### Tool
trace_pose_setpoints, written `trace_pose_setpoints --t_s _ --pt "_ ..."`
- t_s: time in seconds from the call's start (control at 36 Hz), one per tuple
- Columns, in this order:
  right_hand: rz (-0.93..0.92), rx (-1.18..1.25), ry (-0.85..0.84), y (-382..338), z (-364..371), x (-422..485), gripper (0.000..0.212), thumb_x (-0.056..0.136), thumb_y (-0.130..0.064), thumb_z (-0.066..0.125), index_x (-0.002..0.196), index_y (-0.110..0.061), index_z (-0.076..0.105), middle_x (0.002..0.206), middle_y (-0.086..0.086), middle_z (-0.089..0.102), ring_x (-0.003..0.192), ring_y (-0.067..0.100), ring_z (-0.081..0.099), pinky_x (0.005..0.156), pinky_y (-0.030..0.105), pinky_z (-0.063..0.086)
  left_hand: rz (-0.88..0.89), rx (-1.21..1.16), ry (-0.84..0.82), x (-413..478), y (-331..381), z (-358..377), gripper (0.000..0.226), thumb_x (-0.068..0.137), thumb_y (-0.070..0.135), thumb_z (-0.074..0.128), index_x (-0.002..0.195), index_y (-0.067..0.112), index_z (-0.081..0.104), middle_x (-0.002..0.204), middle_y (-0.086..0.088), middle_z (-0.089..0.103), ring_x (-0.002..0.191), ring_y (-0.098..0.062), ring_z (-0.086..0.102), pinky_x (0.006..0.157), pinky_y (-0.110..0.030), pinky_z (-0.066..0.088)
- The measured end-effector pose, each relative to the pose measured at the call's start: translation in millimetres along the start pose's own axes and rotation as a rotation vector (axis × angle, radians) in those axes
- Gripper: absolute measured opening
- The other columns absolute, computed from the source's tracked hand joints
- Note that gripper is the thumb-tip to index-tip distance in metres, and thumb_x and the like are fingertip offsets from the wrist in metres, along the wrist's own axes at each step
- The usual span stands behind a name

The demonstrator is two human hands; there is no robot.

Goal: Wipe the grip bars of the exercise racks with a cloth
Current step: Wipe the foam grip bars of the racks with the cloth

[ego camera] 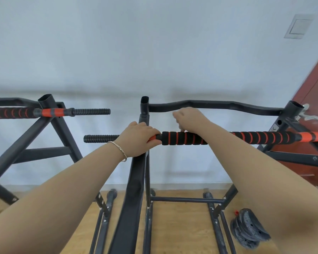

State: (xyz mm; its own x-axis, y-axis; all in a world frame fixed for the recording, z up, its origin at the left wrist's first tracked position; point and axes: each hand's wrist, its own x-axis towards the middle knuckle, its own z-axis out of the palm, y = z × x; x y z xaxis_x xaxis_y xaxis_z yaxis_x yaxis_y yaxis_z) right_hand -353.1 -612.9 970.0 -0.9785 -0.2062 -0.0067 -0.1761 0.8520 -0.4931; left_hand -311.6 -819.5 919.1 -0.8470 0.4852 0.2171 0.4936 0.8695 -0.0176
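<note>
A black foam grip bar [182,138] with orange stripes lies across the right-hand exercise rack. My left hand [138,138] grips its orange section beside the rack's left upright [145,107], fingers curled over the top. My right hand [191,119] reaches over the bar, between it and the curved black rear bar [218,105]. I see only its back, with the fingers bent down out of sight. No cloth is in view. A second striped grip bar [13,112] rests on the left rack.
A stack of dark weight plates [248,230] lies on the wooden floor at lower right. A red-brown door [312,99] stands behind the right rack. A white wall runs behind both racks. Black rack legs and cross braces [187,199] spread over the floor below.
</note>
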Motion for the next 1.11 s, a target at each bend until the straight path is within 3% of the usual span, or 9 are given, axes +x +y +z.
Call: trace_pose_setpoints --t_s 0.11,0.25,0.36,0.53,0.67,0.86,0.97,1.06,1.11 --pt "-0.161 0.132 0.135 25 -1 -28 0.035 0.100 -0.035 0.044 0.077 -0.010 0.053 0.076 0.010 0.063 0.066 0.018 0.063 0.070 0.040 0.051 -0.034 -0.106 0.002 3 -3 2 0.040 0.097 0.053 0.041 0.133 0.036 0.045 0.097 0.011 0.062 0.089 -0.013 0.051 0.087 -0.032 0.035" --pt "-0.417 -0.105 0.230 48 21 -50 0.033 0.102 -0.027 0.037 0.085 -0.019 0.064 0.106 0.001 0.055 0.097 0.021 0.046 0.083 0.039 0.043 -0.021 -0.172 0.056 5 -3 1 0.031 0.097 0.046 0.047 0.126 0.035 0.053 0.101 0.015 0.051 0.096 -0.012 0.048 0.086 -0.031 0.030" --pt "-0.261 0.236 0.289 30 14 -57 0.033 0.105 -0.029 0.041 0.086 -0.027 0.069 0.103 0.007 0.052 0.106 0.025 0.053 0.080 0.044 0.053 -0.139 -0.408 0.143 6 2 -11 0.032 0.095 0.042 0.056 0.125 0.031 0.058 0.105 0.018 0.053 0.096 -0.010 0.053 0.093 -0.032 0.041" --pt "0.093 0.863 0.201 3 1 -65 0.032 0.101 -0.036 0.054 0.094 -0.012 0.074 0.093 0.018 0.074 0.088 0.037 0.072 0.075 0.048 0.062 -0.286 -0.794 0.069 9 30 -26 0.022 0.090 0.045 0.062 0.108 0.034 0.069 0.095 0.021 0.068 0.090 -0.001 0.062 0.070 -0.009 0.047" --pt "0.065 1.220 0.023 5 -2 -67 0.037 0.105 -0.032 0.051 0.116 0.001 0.067 0.107 0.022 0.073 0.097 0.039 0.072 0.082 0.052 0.059 -0.292 -0.955 0.014 11 42 -32 0.038 0.089 0.047 0.065 0.120 0.026 0.065 0.092 0.019 0.072 0.084 -0.001 0.068 0.075 -0.018 0.051" --pt "0.096 1.383 0.015 13 -10 -69 0.028 0.108 -0.025 0.044 0.111 -0.012 0.069 0.100 0.012 0.072 0.087 0.029 0.069 0.070 0.042 0.060 -0.293 -1.333 -0.080 5 43 -54 0.022 0.088 0.016 0.072 0.081 0.011 0.052 0.064 0.004 0.062 0.055 -0.012 0.059 0.050 -0.021 0.048" --pt "0.190 1.279 0.113 22 -12 -63 0.024 0.107 -0.025 0.045 0.112 -0.016 0.067 0.106 0.009 0.073 0.088 0.026 0.073 0.065 0.043 0.060 -0.370 -1.208 0.019 6 34 -49 0.028 0.086 0.026 0.075 0.101 0.014 0.055 0.082 -0.002 0.067 0.076 -0.021 0.068 0.068 -0.037 0.059" --pt "0.136 0.673 0.421 35 -1 -53 0.032 0.103 -0.030 0.049 0.133 -0.023 0.057 0.130 0.001 0.062 0.114 0.020 0.062 0.095 0.041 0.052 -0.421 -0.822 0.187 9 26 -32 0.035 0.090 0.037 0.066 0.120 0.028 0.049 0.101 0.005 0.057 0.092 -0.014 0.058 0.080 -0.031 0.053" --pt "-0.162 0.251 0.632 35 10 -52 0.035 0.102 -0.027 0.049 0.135 -0.015 0.056 0.134 0.003 0.056 0.124 0.022 0.051 0.106 0.034 0.037 -0.408 -0.518 0.231 9 21 -22 0.040 0.094 0.045 0.054 0.129 0.026 0.046 0.115 0.002 0.054 0.102 -0.019 0.052 0.090 -0.037 0.047"
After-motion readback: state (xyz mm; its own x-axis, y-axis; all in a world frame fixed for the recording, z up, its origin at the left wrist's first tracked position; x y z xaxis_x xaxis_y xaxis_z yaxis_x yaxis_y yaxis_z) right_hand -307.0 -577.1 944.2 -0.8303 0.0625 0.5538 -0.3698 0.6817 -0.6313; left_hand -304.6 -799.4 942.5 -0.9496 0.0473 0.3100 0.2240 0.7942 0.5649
